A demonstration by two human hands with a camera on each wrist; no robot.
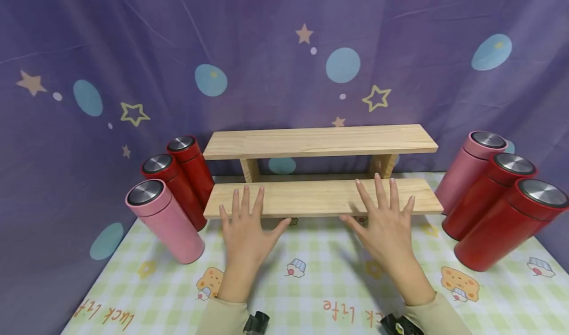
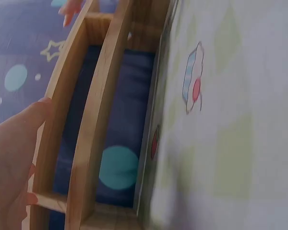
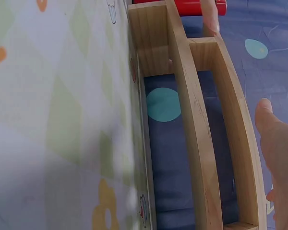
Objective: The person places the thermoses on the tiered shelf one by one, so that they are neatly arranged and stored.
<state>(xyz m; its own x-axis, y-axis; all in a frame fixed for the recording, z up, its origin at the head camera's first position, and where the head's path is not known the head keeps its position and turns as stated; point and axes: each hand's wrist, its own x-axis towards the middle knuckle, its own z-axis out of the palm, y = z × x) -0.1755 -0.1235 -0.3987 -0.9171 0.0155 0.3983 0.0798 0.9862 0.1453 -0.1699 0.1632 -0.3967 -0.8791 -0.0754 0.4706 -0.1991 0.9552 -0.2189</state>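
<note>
A two-tier wooden shelf (image 1: 322, 196) of pale wood stands at the back of the table, its upper board behind and above the lower one. My left hand (image 1: 246, 236) is spread palm down, fingertips over the left part of the lower board. Likewise spread, my right hand (image 1: 386, 229) has its fingertips over the right part. Neither hand holds anything; whether the fingers touch the wood I cannot tell. Each wrist view shows its hand beside the shelf's boards, the left hand (image 2: 12, 163) at the left edge and the right hand (image 3: 281, 158) at the right.
Left of the shelf stand a pink thermos bottle (image 1: 171, 226) and two red thermos bottles (image 1: 178, 191). To its right are another pink thermos bottle (image 1: 467, 169) and two more red ones (image 1: 498, 236). A green checked tablecloth (image 1: 311, 290) covers the table, and a purple curtain (image 1: 275, 19) hangs behind.
</note>
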